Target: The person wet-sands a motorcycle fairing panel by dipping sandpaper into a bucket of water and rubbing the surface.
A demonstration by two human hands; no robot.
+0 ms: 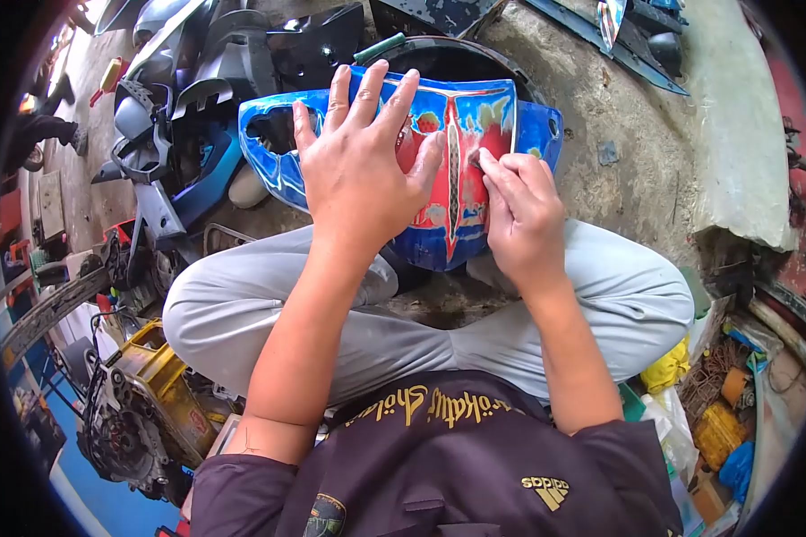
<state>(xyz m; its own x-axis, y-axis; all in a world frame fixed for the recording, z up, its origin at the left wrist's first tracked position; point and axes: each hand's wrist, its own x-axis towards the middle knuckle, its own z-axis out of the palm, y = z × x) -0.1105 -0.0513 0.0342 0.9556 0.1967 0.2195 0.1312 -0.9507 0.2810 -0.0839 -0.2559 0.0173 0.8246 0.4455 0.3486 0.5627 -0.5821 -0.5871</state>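
Note:
A blue and red motorcycle body panel (438, 201), with worn, patchy paint and a dark patterned strip down its middle, lies in front of my crossed legs. My left hand (363, 174) rests on its left part with the fingers spread, covering some of the surface. On the red area right of the strip, my right hand (524, 210) has its fingers pressed together. A small dark bit shows at those fingertips, too little of it to name. Behind the panel is the curved rim of a black round object (457, 55), partly hidden.
Dark motorcycle body parts (233, 67) are heaped at the back left. Another long blue panel (622, 49) lies at the back right. An engine part (125, 430) and a yellow crate (166, 385) stand at left. Mixed scraps (716, 421) crowd the right side.

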